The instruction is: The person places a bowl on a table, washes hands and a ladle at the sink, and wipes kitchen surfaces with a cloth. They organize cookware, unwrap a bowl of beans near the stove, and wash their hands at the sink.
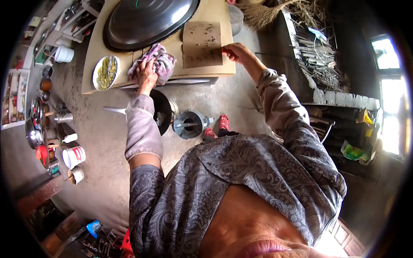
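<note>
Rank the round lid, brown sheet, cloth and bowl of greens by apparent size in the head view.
1. Round lid, though cut off by the top edge
2. Brown sheet
3. Cloth, partly covered by the left hand
4. Bowl of greens

Daylight comes through the window (390,116) at the right edge, its panes blown out to white; a second glare washes out the bottom right. The lid (150,23) at the top carries bright reflections. The lower left and upper right sink into shadow. The shirt's (266,167) pattern is crisp at lower centre. Wide-angle distortion bends the edges, and black rounds off the corners.
</note>
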Demonstrator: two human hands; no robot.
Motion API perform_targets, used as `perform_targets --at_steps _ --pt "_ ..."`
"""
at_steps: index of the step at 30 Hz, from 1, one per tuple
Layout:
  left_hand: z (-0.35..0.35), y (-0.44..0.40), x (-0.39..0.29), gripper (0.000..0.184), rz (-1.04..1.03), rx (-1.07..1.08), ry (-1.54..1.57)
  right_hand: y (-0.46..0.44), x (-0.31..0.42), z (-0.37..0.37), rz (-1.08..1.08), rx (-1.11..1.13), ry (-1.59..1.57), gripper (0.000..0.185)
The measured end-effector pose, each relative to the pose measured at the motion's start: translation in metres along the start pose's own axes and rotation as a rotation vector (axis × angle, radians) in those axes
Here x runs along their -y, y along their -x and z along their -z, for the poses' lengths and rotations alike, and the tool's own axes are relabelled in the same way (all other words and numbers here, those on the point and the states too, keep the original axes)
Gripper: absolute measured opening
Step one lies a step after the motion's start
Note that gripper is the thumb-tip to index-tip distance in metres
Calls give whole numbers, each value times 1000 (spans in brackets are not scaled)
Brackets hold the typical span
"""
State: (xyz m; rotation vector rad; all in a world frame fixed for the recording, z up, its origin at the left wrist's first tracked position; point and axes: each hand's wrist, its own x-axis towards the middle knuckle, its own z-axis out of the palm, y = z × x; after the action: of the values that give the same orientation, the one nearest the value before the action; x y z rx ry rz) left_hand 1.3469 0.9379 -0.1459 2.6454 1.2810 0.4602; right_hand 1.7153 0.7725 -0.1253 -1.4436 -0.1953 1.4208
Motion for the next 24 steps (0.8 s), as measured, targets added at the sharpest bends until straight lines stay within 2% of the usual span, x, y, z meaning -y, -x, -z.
perform_targets --at_steps 2,14,16,18,19,20,22,23,24 --pt "-4 -3 4 63 63 63 7 0 0 -2 16 16 -18 14" --pt "8 -1 1 71 15 131 73 1 11 6 83 81 -231 14" --pt "14 8 -28 73 58 124 13 10 29 24 43 107 -338 12" --pt "-4 13 -60 76 72 91 -71 24 57 54 24 102 -272 11" --pt "-8 8 -88 76 92 108 -90 32 70 73 40 170 -274 10" --pt "-11 -1 -118 75 116 129 -107 47 87 86 42 143 -212 9" --pt "-30 -33 -169 72 81 135 -94 31 106 144 75 244 -205 8" --pt "-36 -55 -192 72 78 143 -100 36 122 159 80 183 -142 8" --pt "-42 -81 -214 71 89 170 -73 33 137 181 129 266 -153 8"
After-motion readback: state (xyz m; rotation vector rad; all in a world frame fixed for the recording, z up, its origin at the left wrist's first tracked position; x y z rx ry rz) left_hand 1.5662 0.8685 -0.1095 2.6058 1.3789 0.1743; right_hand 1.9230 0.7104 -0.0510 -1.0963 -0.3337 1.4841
